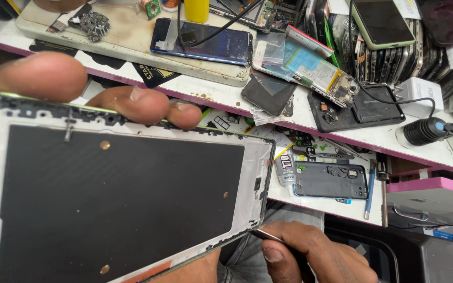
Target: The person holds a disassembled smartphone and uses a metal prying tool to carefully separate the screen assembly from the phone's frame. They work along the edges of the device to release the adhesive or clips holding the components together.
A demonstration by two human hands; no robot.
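- Close to the head cam, above a cluttered repair tabletop (336, 202): left hand (95, 91) grips an opened phone frame (121, 194), fingers curled over its top edge, dark inner plate facing up.
- At frame's lower-right corner, right hand (315, 257) is closed round a thin metal pry tool (268, 236), tip touching the frame's edge.
- On the tabletop beyond: dark phone back cover (331, 181) w/ a small glue tube (287, 170) just beside it.
- Farther back, a blue phone (203, 42) lies on a stained white mat (132, 39).
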